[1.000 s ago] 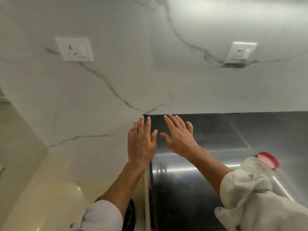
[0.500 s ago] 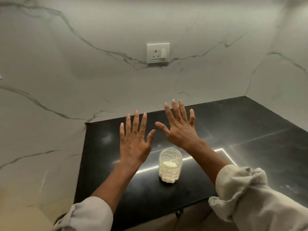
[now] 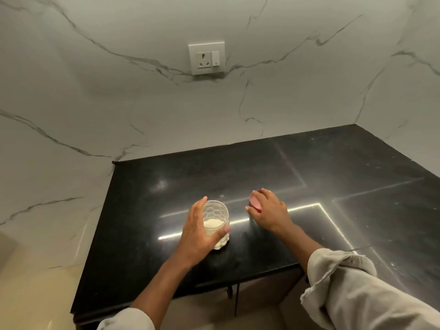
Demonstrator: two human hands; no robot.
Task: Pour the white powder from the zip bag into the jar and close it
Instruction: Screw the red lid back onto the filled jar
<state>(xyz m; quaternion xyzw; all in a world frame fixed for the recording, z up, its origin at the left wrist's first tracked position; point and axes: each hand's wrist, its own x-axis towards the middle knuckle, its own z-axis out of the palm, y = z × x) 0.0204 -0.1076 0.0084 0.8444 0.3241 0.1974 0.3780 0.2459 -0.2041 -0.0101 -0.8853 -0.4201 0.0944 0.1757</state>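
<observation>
Both hands have come down from where they hovered spread above the worktop half a second ago: the left hand (image 3: 197,231) now wraps the jar, and the right hand (image 3: 267,211) has dropped onto the red lid.

The jar (image 3: 217,221) stands upright near the front edge of the worktop (image 3: 333,167), open at the top. It is clear, round and patterned with a honeycomb relief, and holds white powder (image 3: 213,223) to roughly half its height. The left hand's fingers (image 3: 198,206) curve along the jar's far left side while the thumb crosses its near side, so the hand grips it.

Just to the right, apart from the jar, the red lid (image 3: 255,203) is a round, smooth disc, tilted on edge under the right hand, whose fingers curl over its top and hold it; whether it touches the worktop cannot be told.

The worktop is glossy black stone with faint specks and bright strip reflections. Behind it rises a white marble-look wall (image 3: 119,103) with grey veins, carrying a white socket plate (image 3: 206,57). Pale rolled sleeves (image 3: 357,289) cover both forearms.
</observation>
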